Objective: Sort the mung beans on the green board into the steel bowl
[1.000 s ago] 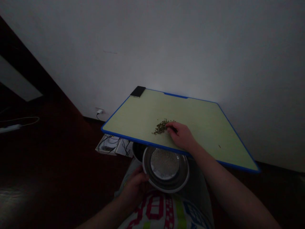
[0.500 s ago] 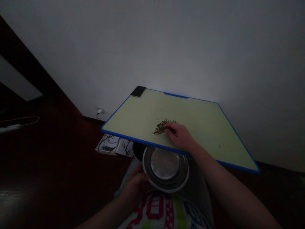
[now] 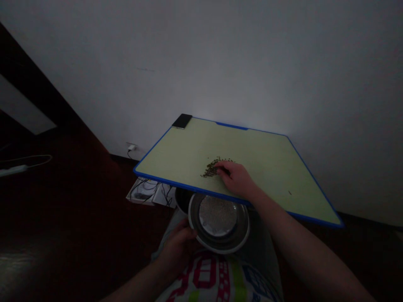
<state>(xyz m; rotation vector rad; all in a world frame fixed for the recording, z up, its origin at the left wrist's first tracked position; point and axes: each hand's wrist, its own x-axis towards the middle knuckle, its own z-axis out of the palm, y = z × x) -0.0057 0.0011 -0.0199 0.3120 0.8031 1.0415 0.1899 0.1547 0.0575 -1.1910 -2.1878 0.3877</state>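
Note:
A small pile of dark, bean-like grains (image 3: 208, 171) lies on the pale folding table (image 3: 258, 155) with a blue edge. At the pile's right side is my right hand (image 3: 234, 178), thumb and forefinger bent towards each other and touching the grains; anything between the fingertips is too small to make out. Below the table's near edge, over my lap, a steel bowl (image 3: 242, 241) holds a round mass of pale grains (image 3: 218, 214). My left hand (image 3: 181, 241) grips this bowl by its left rim, its fingers partly in shadow.
A black tablet or phone (image 3: 181, 121) lies on the table's far left corner. One dark sliver (image 3: 290, 192) is on the right. Beneath the table are a dark pot (image 3: 181, 200) and white boxes with cables (image 3: 145, 191). A wall (image 3: 220, 63) stands behind.
The fingers of my right hand have shifted slightly left over the grains. My left hand and the bowl stay where they were.

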